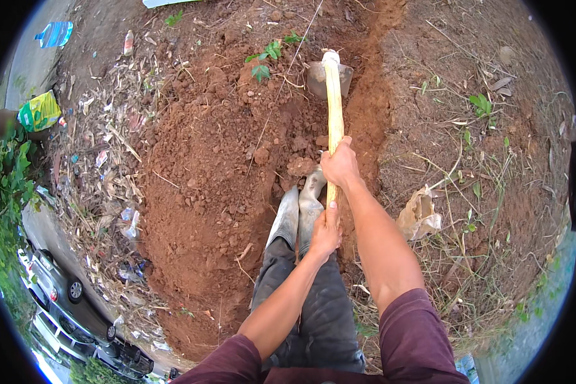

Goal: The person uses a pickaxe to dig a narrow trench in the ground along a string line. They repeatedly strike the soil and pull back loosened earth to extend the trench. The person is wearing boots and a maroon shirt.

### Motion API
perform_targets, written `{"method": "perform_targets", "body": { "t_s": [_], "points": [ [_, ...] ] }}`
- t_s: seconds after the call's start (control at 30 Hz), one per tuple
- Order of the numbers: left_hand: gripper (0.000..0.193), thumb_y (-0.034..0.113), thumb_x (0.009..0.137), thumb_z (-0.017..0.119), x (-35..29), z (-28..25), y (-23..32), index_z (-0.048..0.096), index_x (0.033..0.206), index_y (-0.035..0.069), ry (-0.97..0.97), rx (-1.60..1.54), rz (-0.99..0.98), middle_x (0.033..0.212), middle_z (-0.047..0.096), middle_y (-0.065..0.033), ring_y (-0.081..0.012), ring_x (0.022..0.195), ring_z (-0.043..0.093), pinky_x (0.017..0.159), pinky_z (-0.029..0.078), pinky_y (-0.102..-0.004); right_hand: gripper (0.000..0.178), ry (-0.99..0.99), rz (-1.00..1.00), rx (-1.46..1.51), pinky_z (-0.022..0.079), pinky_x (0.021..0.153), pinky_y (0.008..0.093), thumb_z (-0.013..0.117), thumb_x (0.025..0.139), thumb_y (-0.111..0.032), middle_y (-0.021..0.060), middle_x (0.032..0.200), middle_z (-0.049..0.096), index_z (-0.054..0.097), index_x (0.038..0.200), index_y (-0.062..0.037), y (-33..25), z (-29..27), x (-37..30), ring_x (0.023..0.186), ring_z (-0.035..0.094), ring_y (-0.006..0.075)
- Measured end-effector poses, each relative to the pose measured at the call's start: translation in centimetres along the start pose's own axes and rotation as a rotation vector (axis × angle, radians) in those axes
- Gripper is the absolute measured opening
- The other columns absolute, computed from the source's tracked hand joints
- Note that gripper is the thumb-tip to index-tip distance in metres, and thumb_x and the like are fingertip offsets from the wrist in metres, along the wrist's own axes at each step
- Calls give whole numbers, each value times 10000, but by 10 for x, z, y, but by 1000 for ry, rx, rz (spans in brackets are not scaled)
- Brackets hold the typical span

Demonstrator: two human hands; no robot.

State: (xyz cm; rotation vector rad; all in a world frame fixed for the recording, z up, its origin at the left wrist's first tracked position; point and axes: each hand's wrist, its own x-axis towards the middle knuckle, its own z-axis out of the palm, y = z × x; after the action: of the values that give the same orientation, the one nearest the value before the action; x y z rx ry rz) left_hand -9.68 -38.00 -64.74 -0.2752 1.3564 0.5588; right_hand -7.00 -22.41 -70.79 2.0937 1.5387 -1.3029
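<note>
Gripping a long hoe with a pale-yellow wooden handle point(335, 109), the left hand point(327, 233) and right hand point(340, 165) wrap closed, right nearer the grey metal blade point(317, 80) ahead.

Hoe point(335, 96) held two-handed, blade point(316, 82) at a red-soil trench point(372, 121).
Right hand point(341, 164) wrapped round pale wooden handle point(335, 125), nearer the blade; left hand point(327, 233) wrapped nearer the body. Soiled boots point(288, 214) side by side, left of handle. Loose soil point(195, 141) heaped left; crumpled brown paper point(420, 215) right.
</note>
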Motion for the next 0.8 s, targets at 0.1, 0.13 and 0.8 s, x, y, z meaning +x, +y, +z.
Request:
{"method": "perform_targets", "body": {
  "t_s": [0.1,0.13,0.8],
  "points": [
    [584,639,1055,424,-15,-19,-9,527,1116,68,1,93,20,661,461,9,-87,478,408,421,341,-260,600,-68,84,60,516,1020,491,639,930,-223,411,1187,630,346,1331,114,13,16,-8,1152,638,512],
    [578,640,1054,425,-20,-25,-19,524,1100,73,7,87,-25,663,461,10,-84,479,405,422,340,-256,606,-85,106,63,513,1023,491,641,928,-223,405,1194,631,344,1337,113,25,29,-17,1162,637,507],
    [214,293,1080,556,-154,-25,89,467,1047,101,-148,20,-84,792,471,24,-51,604,438,479,363,-217,350,-230,241,575,582,750,417,735,851,-194,213,963,720,651,1048,82,-17,-19,-70,780,718,296]
  ]
}}
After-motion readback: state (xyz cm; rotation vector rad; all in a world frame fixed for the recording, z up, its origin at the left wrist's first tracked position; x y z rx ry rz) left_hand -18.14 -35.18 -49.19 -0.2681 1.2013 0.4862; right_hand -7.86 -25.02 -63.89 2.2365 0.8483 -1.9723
